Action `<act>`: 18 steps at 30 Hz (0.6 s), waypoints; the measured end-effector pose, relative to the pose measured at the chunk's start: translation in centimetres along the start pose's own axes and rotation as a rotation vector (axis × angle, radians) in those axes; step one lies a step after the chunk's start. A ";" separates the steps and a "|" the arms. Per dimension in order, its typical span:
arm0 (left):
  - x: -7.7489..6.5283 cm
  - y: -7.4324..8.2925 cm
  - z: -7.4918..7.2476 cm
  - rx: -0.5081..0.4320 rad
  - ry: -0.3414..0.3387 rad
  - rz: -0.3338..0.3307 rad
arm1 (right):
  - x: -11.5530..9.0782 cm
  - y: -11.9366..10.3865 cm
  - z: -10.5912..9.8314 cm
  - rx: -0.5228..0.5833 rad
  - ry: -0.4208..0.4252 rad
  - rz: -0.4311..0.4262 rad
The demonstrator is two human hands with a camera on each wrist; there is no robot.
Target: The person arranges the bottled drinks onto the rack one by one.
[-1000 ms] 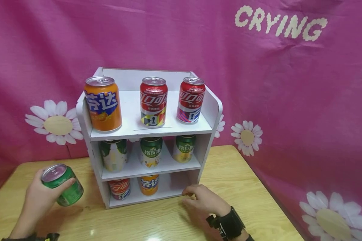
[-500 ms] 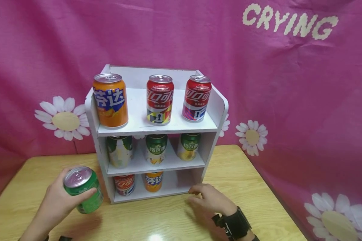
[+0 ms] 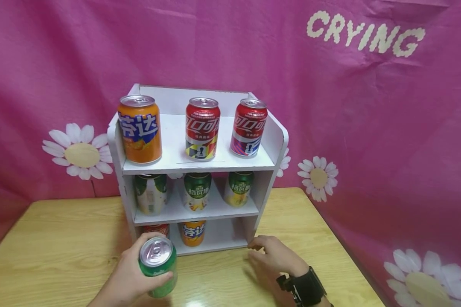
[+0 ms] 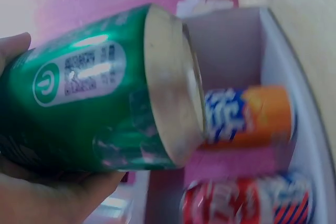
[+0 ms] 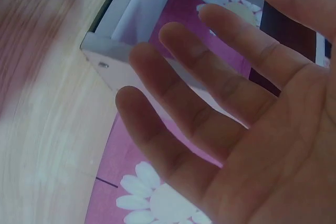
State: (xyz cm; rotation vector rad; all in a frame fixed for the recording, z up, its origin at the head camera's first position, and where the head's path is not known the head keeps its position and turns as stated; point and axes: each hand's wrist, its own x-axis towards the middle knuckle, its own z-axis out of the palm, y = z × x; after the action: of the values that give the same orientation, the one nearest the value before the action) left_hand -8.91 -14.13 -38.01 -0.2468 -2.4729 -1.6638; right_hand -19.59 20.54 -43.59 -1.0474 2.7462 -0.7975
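My left hand [image 3: 128,273] grips a green drink can [image 3: 156,253], lid up, in front of the lower left of a white three-tier shelf [image 3: 223,241]. In the left wrist view the green can [image 4: 94,93] fills the left, its metal end towards the shelf. On the bottom tier stand an orange can [image 3: 193,233] and a red can [image 3: 157,229], the red one partly hidden by the left hand. My right hand [image 3: 272,256] is at the shelf's lower right corner, holding nothing. In the right wrist view its fingers are spread and gently bent.
The top tier bears an orange can [image 3: 140,134] and two red cola cans, one in the middle [image 3: 202,132] and one at right [image 3: 249,128]. Several green-topped cans [image 3: 197,194] stand on the middle tier. Behind the wooden table [image 3: 61,238] hangs a pink floral cloth [image 3: 230,42].
My left hand has carried the green can rightwards from the table's left side to the front of the shelf's lower left. The right hand has stayed near the shelf's corner.
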 end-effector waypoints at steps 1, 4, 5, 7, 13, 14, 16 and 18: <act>0.1 0.0 0.6 -0.004 -0.007 0.004 | 0.0 0.1 -0.1 0.001 0.003 -0.001; 0.3 -0.3 2.3 -0.010 -0.036 0.006 | 0.0 0.5 -0.3 0.009 0.003 0.009; 0.4 -0.5 2.9 -0.020 -0.053 0.001 | 0.0 0.6 -0.4 0.006 0.002 0.018; 0.7 -0.7 3.9 -0.051 -0.093 -0.001 | -0.1 0.9 -0.6 -0.003 0.007 0.033; 2.4 -1.7 7.3 -0.100 -0.174 0.060 | -0.4 1.3 -1.5 0.008 0.033 0.083; 2.7 -1.8 7.9 -0.105 -0.183 0.067 | -0.4 1.4 -1.6 0.017 0.030 0.086; 3.3 -2.0 8.9 -0.114 -0.197 0.077 | -0.5 1.4 -1.7 0.023 0.022 0.089; 3.8 -1.8 9.6 -0.128 -0.207 0.078 | -0.5 1.6 -1.8 0.019 0.021 0.098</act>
State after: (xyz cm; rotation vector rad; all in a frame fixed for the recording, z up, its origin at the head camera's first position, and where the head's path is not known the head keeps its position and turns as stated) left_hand -13.35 -5.65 -42.41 -0.5494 -2.4627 -1.8510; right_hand -20.60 22.67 -42.92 -0.8979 2.7769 -0.8228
